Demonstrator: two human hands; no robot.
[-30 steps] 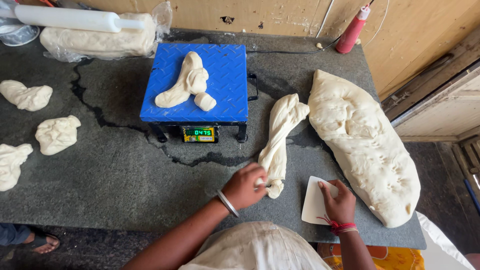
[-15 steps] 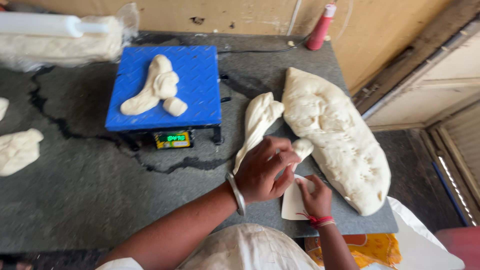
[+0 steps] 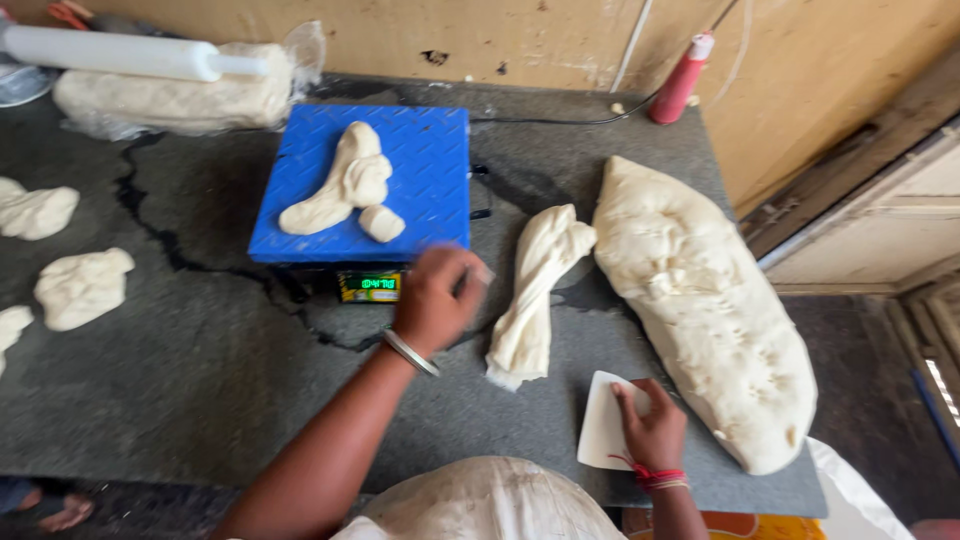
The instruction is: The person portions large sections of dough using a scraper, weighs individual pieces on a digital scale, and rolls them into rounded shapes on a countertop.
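Observation:
My left hand (image 3: 438, 298) hovers blurred just in front of the blue scale (image 3: 420, 150), beside its green display (image 3: 372, 284). Its fingers are curled around what looks like a small pale bit of dough (image 3: 484, 272). On the scale's platform lie a long dough lump (image 3: 340, 185) and a small dough piece (image 3: 383, 223). A twisted dough strip (image 3: 532, 290) lies on the dark counter right of the hand. My right hand (image 3: 652, 432) presses on a white plastic scraper (image 3: 602, 425) at the counter's near edge.
A large flat dough mass (image 3: 705, 305) fills the counter's right side. Several dough portions (image 3: 82, 285) lie at the left. A white rolling pin (image 3: 120, 52) rests on bagged dough (image 3: 170, 100) at the back left. A red bottle (image 3: 680, 78) stands against the wall.
My left hand left the lower end of the dough strip and moved up and left to the front of the scale. The right hand stayed on the scraper.

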